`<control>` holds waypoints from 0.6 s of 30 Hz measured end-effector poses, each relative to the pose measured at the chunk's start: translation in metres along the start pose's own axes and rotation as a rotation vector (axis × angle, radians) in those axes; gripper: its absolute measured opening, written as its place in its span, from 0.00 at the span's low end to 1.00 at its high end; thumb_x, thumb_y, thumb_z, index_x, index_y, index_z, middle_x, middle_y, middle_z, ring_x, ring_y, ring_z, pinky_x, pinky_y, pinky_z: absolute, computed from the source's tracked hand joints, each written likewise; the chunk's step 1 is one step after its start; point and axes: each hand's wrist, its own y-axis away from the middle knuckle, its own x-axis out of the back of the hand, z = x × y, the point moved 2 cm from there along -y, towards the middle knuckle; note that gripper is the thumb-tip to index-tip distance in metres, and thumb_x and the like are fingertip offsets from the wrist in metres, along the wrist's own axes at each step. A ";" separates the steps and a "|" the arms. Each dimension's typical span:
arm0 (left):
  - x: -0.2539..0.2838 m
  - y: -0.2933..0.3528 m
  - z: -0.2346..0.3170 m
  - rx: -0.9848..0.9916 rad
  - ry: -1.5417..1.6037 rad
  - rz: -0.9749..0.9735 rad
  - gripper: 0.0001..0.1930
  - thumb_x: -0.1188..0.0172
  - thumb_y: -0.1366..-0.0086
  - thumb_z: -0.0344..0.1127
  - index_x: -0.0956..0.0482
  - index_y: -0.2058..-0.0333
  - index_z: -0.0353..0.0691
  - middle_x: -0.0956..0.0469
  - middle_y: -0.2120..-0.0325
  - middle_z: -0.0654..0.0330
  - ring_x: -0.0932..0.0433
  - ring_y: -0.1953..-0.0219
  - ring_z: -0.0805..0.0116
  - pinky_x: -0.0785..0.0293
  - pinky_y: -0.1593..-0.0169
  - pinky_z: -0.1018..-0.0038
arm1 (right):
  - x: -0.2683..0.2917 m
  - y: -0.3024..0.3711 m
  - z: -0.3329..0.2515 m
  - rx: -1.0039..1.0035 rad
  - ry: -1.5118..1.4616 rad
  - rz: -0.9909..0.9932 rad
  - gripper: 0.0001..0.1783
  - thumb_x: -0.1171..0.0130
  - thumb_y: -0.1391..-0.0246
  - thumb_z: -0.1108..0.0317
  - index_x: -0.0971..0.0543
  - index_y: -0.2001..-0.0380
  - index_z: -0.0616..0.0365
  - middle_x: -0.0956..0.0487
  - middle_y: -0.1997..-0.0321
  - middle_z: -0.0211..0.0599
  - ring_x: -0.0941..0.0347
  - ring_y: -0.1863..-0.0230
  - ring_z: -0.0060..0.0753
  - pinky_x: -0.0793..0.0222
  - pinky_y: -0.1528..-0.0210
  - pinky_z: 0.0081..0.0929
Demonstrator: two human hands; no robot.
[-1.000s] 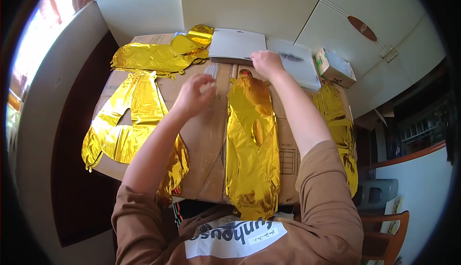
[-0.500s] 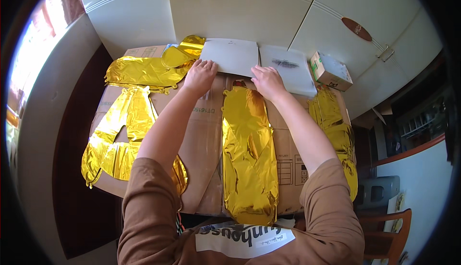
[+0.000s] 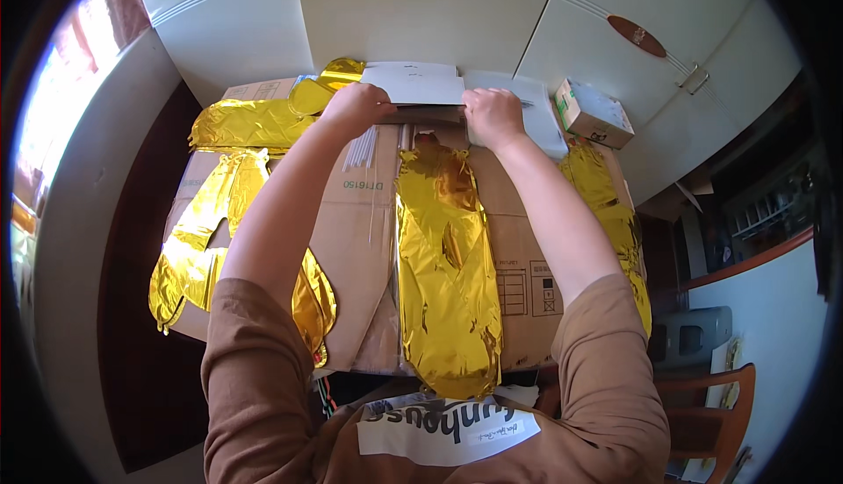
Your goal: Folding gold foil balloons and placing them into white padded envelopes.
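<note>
My left hand and my right hand grip the near corners of a white sheet at the far side of the cardboard. Its near edge is raised, with a dark gap beneath. Thin white straws lie just below my left hand. A long, flat gold foil balloon stretches from near the sheet toward my body. Left of it lies an A-shaped gold foil balloon, partly hidden by my left forearm. Another gold foil piece rests behind that one.
Flattened brown cardboard covers the table. At the right, a small open box stands by a pale sheet and more gold foil. White cabinets rise behind. A wooden chair is at lower right.
Both hands have closed on the white sheet's near corners and lifted that edge. The straws show more clearly below my left hand. The view has shifted slightly.
</note>
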 end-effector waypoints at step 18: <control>0.033 0.156 0.160 -0.587 -0.228 0.725 0.14 0.39 0.41 0.36 0.17 0.56 0.41 0.16 0.60 0.64 0.17 0.63 0.72 0.26 0.59 0.68 | 0.155 0.108 -0.105 -0.800 -1.990 0.020 0.21 0.36 0.36 0.58 0.22 0.45 0.59 0.19 0.52 0.33 0.22 0.49 0.28 0.26 0.48 0.29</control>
